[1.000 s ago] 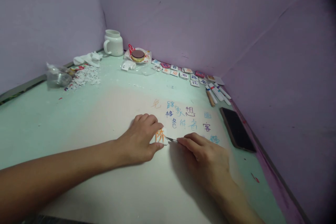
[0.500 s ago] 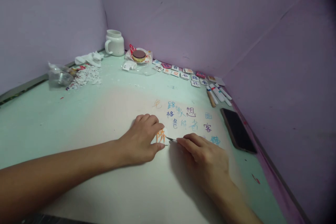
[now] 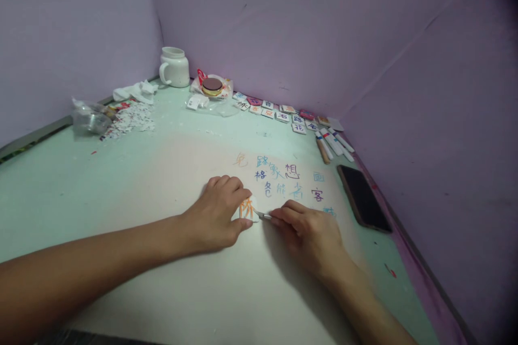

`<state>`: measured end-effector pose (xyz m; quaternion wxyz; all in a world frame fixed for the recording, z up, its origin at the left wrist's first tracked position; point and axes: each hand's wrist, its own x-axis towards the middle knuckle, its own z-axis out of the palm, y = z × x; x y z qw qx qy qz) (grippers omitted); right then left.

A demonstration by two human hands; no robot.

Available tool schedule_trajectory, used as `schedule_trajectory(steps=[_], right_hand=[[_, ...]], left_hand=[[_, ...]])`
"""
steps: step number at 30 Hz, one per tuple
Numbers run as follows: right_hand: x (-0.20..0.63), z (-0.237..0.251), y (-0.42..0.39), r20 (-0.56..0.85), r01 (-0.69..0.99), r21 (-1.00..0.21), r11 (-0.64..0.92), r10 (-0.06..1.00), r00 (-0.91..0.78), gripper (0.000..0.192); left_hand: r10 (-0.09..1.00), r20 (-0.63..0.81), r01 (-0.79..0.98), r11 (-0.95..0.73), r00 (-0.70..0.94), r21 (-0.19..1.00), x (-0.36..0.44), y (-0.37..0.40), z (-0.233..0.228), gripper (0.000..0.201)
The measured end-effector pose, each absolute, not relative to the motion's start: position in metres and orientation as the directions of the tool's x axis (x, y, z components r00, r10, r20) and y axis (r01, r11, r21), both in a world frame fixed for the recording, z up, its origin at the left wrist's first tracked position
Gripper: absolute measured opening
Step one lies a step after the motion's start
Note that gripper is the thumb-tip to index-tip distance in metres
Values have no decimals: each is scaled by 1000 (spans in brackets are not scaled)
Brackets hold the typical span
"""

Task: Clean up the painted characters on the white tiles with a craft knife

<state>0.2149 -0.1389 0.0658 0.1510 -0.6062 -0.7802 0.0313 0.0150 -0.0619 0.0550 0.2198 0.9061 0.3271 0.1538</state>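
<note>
My left hand grips a small white tile between thumb and fingers, low on the table. An orange character marks the tile's face. In my right hand is a slim carving knife, pinched near its metal end. Its blade tip meets the tile's right part; most of the handle is hidden by the hand. Beyond both hands, several blue, purple and orange characters are written on the pale work surface.
A phone lies at right, with several markers behind it. Character tiles line the back wall. A white mug, a round lidded jar, a paper-scrap heap and a plastic bag stand farther left.
The view has shifted slightly. My right hand and the knife have tilted a little at the tile's edge, showing more of the metal end. My left hand still holds the tile.
</note>
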Motion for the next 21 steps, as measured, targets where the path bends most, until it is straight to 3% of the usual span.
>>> schedule_trajectory(steps=[10,21], right_hand=[[230,60,-132,148,766,-597,237,972,-185,16],[215,59,-143,254,901,-379,211,960,-118,20]], left_hand=[[668,116,543,-683,735,489,16,-62,56,33],[662,189,515,-704,726,489,14,-62,49,31]])
